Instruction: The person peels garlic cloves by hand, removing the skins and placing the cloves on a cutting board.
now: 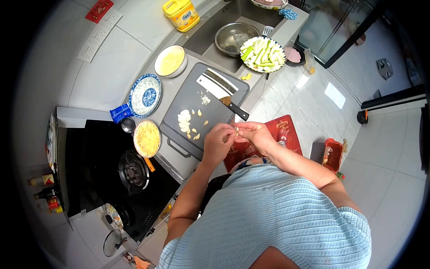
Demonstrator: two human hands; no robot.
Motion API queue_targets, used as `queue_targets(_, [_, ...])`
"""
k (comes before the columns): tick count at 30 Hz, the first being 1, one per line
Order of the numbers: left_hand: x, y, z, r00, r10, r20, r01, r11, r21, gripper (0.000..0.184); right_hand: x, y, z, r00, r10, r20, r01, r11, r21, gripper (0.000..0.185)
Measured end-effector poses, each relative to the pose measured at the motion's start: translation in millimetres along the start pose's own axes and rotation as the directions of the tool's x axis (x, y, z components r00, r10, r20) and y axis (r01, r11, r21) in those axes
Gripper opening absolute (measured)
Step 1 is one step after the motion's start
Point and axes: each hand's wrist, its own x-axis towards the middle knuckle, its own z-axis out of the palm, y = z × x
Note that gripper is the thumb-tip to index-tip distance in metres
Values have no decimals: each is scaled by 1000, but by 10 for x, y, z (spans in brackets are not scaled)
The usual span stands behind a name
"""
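The grip is small and tight: the fingertips of the left hand point(217, 142) and the right hand point(256, 134) come together and pinch one small pale piece point(236, 129). It looks like a bit of garlic, but it is too small to be sure. No wide gap shows between finger and thumb on either hand.

The person holds the piece just past the near edge of a gray board point(179, 99) on the bench point(166, 154). Think of a clock around the hands, with twelve at the top of the view. Near ten o'clock, white pieces point(184, 120) sit in a bunch on the board, and a few loose cloves point(199, 112) lie beside them. Tiny chopped bits point(205, 98) are between ten and eleven. The big knife point(214, 83) lies flat on the board at about eleven, with its black handle point(237, 110) pointing toward the hands.

A plate of green pieces point(263, 54) is near one o'clock, and a bowl of yellow strips point(147, 138) is at nine.

The step in hand seems to be picking at the little piece, maybe to get its skin off, and neither hand is on the knife. A thing so tiny calls for a soft, careful pinch, because it could slip out. Moving near the board calls for keeping clear of the sharp blade.
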Motion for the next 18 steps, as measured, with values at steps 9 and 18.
queue_targets(9, [-3,95,69,997,-31,-77,37,997,70,7,12,61,-19,999,-32,36,34,998,-55,29])
queue_targets(18, [-29,-87,74,909,-416,28,395,838,-378,5,-34,94,-40,981,-120,154,137,984,-112,29])
